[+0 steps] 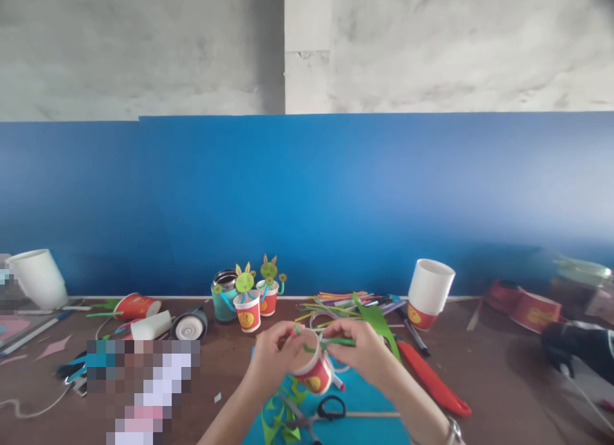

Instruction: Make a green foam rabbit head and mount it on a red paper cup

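A red-and-white paper cup (316, 376) is tilted between my hands, its mouth turned up toward me. My left hand (277, 350) is closed on the cup's left rim, and a short bit of green shows by its fingertips. At the cup's right side, my right hand (355, 346) pinches a thin green strip (341, 341); whether it is a pipe cleaner or a straw I cannot tell. Below the cup, black-handled scissors (330, 408) and green paper scraps (274, 426) lie on a blue sheet (369, 394). A capped marker (338, 382) lies beside the cup.
Two cups with green animal-faced figures (247, 314) stand by a teal flask (223, 304). Behind my hands are several coloured strips (330, 302). Stacked paper cups (430, 291) and a red cutter-like tool (434, 382) are at right. A tipped cup (137, 305) and a pixelated area are left.
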{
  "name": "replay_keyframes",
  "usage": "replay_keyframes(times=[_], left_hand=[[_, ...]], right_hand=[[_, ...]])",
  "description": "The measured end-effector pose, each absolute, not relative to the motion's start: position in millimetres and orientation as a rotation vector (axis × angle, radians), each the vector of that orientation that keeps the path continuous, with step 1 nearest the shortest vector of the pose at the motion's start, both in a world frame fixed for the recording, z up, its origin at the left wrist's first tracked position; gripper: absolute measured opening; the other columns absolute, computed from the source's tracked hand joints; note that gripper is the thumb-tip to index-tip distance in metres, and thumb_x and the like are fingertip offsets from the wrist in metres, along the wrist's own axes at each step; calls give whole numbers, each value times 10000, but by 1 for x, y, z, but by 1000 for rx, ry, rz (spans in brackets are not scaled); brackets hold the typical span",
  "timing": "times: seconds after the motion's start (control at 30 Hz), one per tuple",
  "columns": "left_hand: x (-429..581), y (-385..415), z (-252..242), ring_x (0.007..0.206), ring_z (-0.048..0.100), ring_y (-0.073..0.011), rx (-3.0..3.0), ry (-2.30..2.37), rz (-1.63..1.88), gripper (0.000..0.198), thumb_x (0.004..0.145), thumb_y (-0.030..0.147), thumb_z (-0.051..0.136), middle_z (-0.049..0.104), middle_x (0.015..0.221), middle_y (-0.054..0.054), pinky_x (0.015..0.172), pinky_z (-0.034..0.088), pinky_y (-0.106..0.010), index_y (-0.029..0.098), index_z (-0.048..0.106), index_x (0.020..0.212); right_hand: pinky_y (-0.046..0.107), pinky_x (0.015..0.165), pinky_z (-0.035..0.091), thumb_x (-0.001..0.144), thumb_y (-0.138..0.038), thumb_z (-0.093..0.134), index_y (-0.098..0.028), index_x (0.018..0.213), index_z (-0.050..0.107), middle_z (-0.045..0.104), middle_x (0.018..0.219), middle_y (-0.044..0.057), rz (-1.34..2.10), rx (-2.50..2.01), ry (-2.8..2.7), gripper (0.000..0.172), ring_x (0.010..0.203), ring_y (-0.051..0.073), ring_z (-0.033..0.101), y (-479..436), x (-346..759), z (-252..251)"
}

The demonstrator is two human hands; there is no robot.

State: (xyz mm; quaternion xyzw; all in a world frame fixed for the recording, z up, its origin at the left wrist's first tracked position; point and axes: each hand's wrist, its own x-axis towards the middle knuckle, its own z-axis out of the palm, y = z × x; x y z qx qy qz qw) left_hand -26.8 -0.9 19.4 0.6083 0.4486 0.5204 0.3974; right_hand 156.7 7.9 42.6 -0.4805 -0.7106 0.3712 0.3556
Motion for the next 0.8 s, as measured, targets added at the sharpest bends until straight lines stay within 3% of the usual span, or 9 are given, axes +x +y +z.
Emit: replay_keyframes(times=[0.07, 0.17, 0.3, 0.43, 0.57, 0.67, 0.8], left_hand=[[-27, 3, 19, 635, 567, -164, 1365, 1142, 1360, 257, 718, 415, 645, 638, 671, -19, 572, 419, -230, 158, 638, 711], [-26, 3, 19, 573, 536, -140, 1231, 1078, 1375, 345, 681, 489, 663, 602, 606, -3, 526, 392, -217, 148, 614, 667], [-27, 0, 21, 599, 550, -158, 1261, 1000, 1307, 369, 709, 507, 630, 609, 638, -21, 556, 409, -239, 143, 651, 771], [-30, -6, 30, 684, 547, -160, 1558, 984, 1245, 249, 782, 398, 585, 617, 796, -39, 630, 408, -246, 160, 653, 788], [-32, -11, 37, 737, 532, -173, 1864, 975, 1072, 223, 807, 315, 549, 585, 761, -28, 654, 389, -242, 170, 632, 659], [-31, -7, 32, 729, 530, -171, 1846, 1030, 1083, 221, 794, 293, 551, 576, 756, -25, 644, 388, -240, 171, 598, 615], [-31, 3, 19, 720, 532, -172, 1737, 1159, 1204, 224, 778, 306, 547, 552, 758, -27, 607, 397, -239, 175, 540, 597]], right_hand=[[293, 668, 476, 679, -276, 648, -151, 872, 666, 686, 749, 42, 1234, -1085, -1611, 231, 709, 187, 617, 9, 155, 47], [261, 635, 452, 713, -397, 656, -148, 808, 673, 651, 689, 23, 1330, -989, -1456, 267, 661, 154, 582, 7, 151, 52], [211, 526, 359, 788, -489, 557, -150, 673, 610, 527, 582, -26, 1368, -950, -1541, 361, 555, 96, 465, 3, 146, 50], [214, 470, 294, 834, -417, 506, -172, 605, 534, 396, 525, -56, 1350, -989, -1825, 337, 501, 85, 371, 2, 152, 46], [238, 497, 337, 812, -271, 512, -196, 596, 561, 458, 526, -36, 1143, -1086, -2145, 234, 531, 115, 438, 3, 158, 43], [243, 507, 375, 819, -257, 484, -199, 637, 579, 507, 545, -23, 1034, -1163, -2117, 214, 552, 134, 491, 6, 156, 42], [277, 721, 449, 839, -313, 502, -187, 837, 626, 616, 829, 36, 779, -1123, -1983, 177, 805, 177, 568, 9, 150, 42]])
